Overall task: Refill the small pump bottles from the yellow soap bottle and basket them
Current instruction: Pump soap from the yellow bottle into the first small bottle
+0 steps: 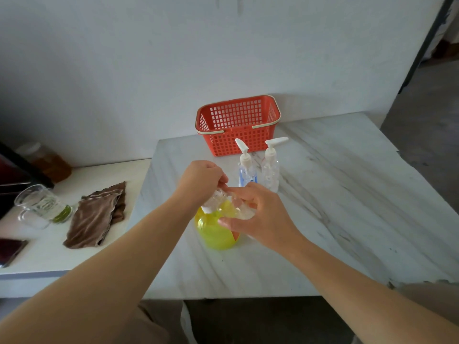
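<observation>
While both hands meet at the centre of the frame, a small held pump bottle (239,211) lies tilted between them, directly above the yellow soap bottle (214,232), which stands on the marbled white table (347,194). The left hand (201,180) has its fingers curled over the held bottle's white upper end; that part is blurred, so its detail cannot be made out. The right hand (263,217) grasps the clear body, fingers wrapped round it and thumb below.

Just above the hands in the frame, a blue-labelled pump bottle (246,170) and a plain clear pump bottle (271,170) stand upright side by side, pumps fitted. Behind them, at upper centre, a red basket (238,120) sits against the wall with nothing visible inside.

At the left of the frame, on a lower white surface, lie a brown cloth (96,217), a glass mug (41,207) and a dark phone (11,249)
</observation>
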Demonstrator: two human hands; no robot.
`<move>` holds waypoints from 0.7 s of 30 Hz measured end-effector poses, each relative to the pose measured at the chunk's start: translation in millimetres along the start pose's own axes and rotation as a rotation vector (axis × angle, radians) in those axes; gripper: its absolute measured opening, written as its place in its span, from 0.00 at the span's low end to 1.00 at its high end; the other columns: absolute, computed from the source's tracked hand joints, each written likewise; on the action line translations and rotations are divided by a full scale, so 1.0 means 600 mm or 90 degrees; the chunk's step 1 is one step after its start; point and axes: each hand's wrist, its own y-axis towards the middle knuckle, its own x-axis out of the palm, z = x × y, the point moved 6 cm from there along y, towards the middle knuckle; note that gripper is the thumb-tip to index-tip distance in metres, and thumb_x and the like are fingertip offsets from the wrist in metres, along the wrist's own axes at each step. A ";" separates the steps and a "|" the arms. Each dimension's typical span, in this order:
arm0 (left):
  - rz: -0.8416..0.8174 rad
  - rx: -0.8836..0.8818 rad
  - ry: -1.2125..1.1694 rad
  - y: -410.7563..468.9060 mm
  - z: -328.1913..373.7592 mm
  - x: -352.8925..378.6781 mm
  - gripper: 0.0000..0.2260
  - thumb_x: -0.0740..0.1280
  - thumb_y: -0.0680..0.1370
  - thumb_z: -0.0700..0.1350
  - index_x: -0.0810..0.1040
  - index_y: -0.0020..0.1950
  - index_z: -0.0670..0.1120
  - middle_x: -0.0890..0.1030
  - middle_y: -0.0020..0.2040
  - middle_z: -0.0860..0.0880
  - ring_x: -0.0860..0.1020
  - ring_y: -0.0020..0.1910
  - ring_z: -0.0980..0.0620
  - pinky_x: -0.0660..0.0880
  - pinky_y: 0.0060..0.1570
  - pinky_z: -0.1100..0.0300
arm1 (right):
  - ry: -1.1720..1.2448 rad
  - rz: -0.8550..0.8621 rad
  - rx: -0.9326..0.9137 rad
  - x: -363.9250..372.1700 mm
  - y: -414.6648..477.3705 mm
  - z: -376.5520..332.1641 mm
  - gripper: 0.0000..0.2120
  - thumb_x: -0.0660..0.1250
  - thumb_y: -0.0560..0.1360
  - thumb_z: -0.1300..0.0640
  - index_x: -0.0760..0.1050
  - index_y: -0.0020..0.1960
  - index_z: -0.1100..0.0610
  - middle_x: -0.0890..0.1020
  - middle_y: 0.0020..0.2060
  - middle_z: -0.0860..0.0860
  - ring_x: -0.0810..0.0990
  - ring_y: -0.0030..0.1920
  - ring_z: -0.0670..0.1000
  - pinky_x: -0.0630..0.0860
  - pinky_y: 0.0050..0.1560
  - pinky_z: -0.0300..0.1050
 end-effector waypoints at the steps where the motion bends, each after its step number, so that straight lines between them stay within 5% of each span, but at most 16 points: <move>1: 0.000 -0.006 -0.001 0.000 -0.002 0.002 0.10 0.60 0.73 0.37 0.80 0.37 0.42 0.82 0.33 0.47 0.79 0.38 0.48 0.77 0.49 0.53 | 0.000 -0.008 0.003 0.002 -0.001 0.002 0.25 0.74 0.61 0.45 0.75 0.56 0.35 0.75 0.38 0.42 0.76 0.43 0.41 0.71 0.47 0.32; 12: -0.007 -0.027 0.024 -0.002 -0.013 0.004 0.11 0.59 0.73 0.37 0.79 0.35 0.42 0.82 0.35 0.46 0.79 0.39 0.47 0.77 0.48 0.53 | -0.015 -0.018 0.011 0.009 -0.003 0.012 0.25 0.74 0.61 0.44 0.76 0.58 0.35 0.75 0.38 0.42 0.77 0.45 0.42 0.73 0.48 0.35; 17: -0.055 -0.030 0.028 -0.004 0.000 0.004 0.09 0.62 0.74 0.36 0.79 0.35 0.42 0.79 0.33 0.50 0.75 0.34 0.53 0.71 0.34 0.64 | 0.007 -0.017 0.002 0.003 -0.002 -0.002 0.22 0.74 0.60 0.45 0.73 0.50 0.28 0.76 0.40 0.44 0.78 0.45 0.41 0.73 0.49 0.35; 21: -0.053 -0.032 0.013 0.000 0.004 0.000 0.08 0.63 0.74 0.37 0.80 0.38 0.41 0.81 0.34 0.47 0.76 0.33 0.52 0.72 0.35 0.62 | -0.004 -0.019 -0.004 0.002 0.002 -0.006 0.22 0.74 0.61 0.44 0.74 0.52 0.30 0.76 0.38 0.43 0.77 0.44 0.42 0.73 0.48 0.35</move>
